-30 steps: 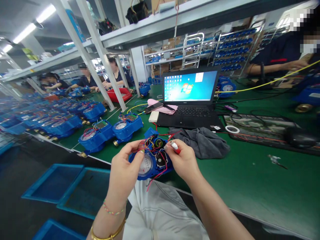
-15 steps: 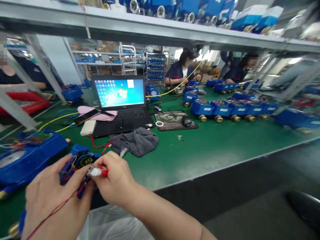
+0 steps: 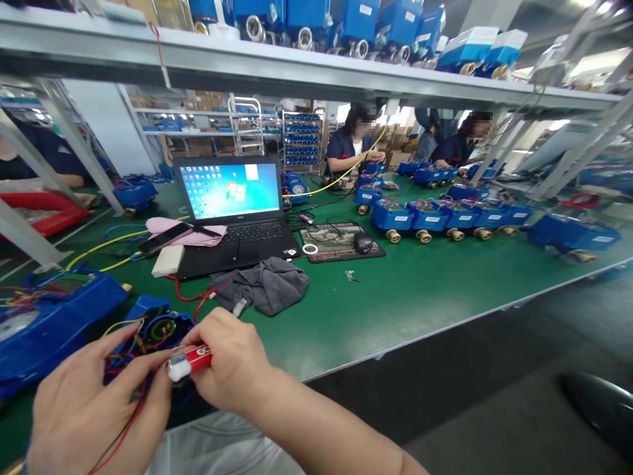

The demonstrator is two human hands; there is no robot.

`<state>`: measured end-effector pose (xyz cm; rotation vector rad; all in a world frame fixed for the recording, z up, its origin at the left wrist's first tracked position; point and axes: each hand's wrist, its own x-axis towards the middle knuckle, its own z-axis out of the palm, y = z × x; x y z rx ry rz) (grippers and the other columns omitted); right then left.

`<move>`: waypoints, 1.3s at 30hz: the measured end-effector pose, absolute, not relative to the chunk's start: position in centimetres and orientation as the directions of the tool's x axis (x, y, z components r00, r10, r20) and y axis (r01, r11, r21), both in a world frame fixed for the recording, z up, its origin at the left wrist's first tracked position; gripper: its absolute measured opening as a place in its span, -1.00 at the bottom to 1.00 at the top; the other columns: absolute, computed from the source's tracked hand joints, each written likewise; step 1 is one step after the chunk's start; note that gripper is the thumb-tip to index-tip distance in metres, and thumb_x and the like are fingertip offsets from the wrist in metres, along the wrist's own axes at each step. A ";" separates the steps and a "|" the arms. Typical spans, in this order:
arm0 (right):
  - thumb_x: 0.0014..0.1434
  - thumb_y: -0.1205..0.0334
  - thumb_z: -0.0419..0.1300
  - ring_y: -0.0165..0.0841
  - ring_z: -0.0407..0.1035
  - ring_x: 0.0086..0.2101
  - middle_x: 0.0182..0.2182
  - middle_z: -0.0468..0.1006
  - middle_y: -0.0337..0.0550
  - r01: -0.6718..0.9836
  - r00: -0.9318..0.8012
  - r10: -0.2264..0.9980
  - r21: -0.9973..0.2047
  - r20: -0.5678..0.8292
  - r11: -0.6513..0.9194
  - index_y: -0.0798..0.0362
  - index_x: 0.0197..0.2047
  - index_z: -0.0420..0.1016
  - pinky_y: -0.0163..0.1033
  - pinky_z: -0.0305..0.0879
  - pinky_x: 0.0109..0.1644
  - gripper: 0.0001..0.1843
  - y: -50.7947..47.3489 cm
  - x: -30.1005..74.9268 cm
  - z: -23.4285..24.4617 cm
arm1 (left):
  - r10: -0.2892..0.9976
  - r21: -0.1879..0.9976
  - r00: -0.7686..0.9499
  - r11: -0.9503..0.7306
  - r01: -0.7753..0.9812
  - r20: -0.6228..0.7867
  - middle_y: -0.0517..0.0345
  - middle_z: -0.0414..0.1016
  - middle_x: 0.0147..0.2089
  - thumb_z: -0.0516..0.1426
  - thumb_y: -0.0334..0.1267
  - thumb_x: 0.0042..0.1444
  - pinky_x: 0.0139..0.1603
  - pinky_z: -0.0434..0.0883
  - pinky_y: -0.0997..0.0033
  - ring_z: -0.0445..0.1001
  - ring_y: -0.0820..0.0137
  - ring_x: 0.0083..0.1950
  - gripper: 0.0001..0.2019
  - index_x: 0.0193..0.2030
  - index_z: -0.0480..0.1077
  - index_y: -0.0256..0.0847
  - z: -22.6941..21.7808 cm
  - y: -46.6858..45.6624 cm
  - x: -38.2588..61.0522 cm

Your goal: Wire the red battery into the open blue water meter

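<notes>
My right hand [image 3: 230, 359] is closed round a small red stick-like thing with white lettering [image 3: 199, 358]. Its pale, partly shiny end points left, towards the fingertips of my left hand [image 3: 106, 402]. There the left thumb and a finger pinch together, with thin red and black wires [image 3: 129, 422] running out between them and down over the hand. Another left finger reaches onto an opened blue meter housing [image 3: 151, 305], which shows a round dark socket and several coloured wires. Both hands hide the lower part of this housing.
A larger blue meter [image 3: 59, 333] lies at the left. Behind the hands are a grey cloth [image 3: 277, 287], a laptop [image 3: 232, 191], a phone [image 3: 165, 237] and a mouse [image 3: 363, 242]. Several blue meters [image 3: 430, 216] line the right. A shelf [image 3: 297, 63] crosses overhead; co-workers sit opposite.
The red thing has tilted and dropped slightly, showing more of its lettering. Both hands have shifted slightly down and left in view, and the housing's socket shows more.
</notes>
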<state>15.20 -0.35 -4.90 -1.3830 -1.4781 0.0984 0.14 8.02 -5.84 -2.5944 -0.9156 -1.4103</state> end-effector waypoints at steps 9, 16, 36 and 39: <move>0.22 0.38 0.09 -0.38 0.43 -0.26 -0.32 0.55 -0.14 0.630 0.603 0.667 -0.774 0.438 -0.061 0.10 -0.26 0.51 -0.34 0.33 -0.16 -0.84 -3.0 26.1 -5.1 | 0.315 0.028 0.507 -0.868 0.496 0.802 -0.06 0.36 0.11 0.24 -0.23 -0.08 0.04 0.31 -0.18 0.36 -0.15 0.08 -0.90 -0.36 0.48 -0.09 -4.7 6.0 0.9; 0.21 0.30 0.21 -0.27 0.38 -0.13 -0.17 0.48 -0.11 0.632 0.745 0.630 -0.531 0.216 -0.565 0.14 -0.18 0.46 -0.03 0.29 0.03 -0.88 -7.8 40.5 -7.7 | 0.201 -0.017 0.399 -0.877 0.480 0.894 0.01 0.34 0.18 0.26 -0.26 0.03 0.22 0.23 -0.07 0.25 -0.05 0.24 -0.95 -0.33 0.50 -0.09 -4.1 4.6 1.6; 0.24 0.26 0.19 -0.48 0.35 -0.53 -0.48 0.48 -0.32 0.424 0.792 0.608 -0.659 -0.064 -0.622 0.16 -0.19 0.46 -0.31 0.34 -0.36 -0.86 -10.6 42.5 -8.6 | 0.140 -0.064 0.448 -0.910 0.410 0.883 0.09 0.55 -0.25 0.25 -0.48 0.04 0.14 0.34 0.02 0.52 0.25 -0.15 -0.88 -0.29 0.44 -0.23 -3.3 2.2 0.2; 0.22 0.27 0.20 -0.46 0.37 -0.50 -0.46 0.49 -0.30 0.422 0.822 0.568 -0.624 -0.043 -0.658 0.17 -0.19 0.47 -0.29 0.34 -0.32 -0.86 -11.4 42.6 -7.9 | 0.138 -0.061 0.464 -0.919 0.389 0.875 0.12 0.54 -0.29 0.22 -0.45 0.08 0.12 0.34 0.06 0.50 0.27 -0.18 -0.92 -0.33 0.43 -0.21 -3.3 2.6 0.1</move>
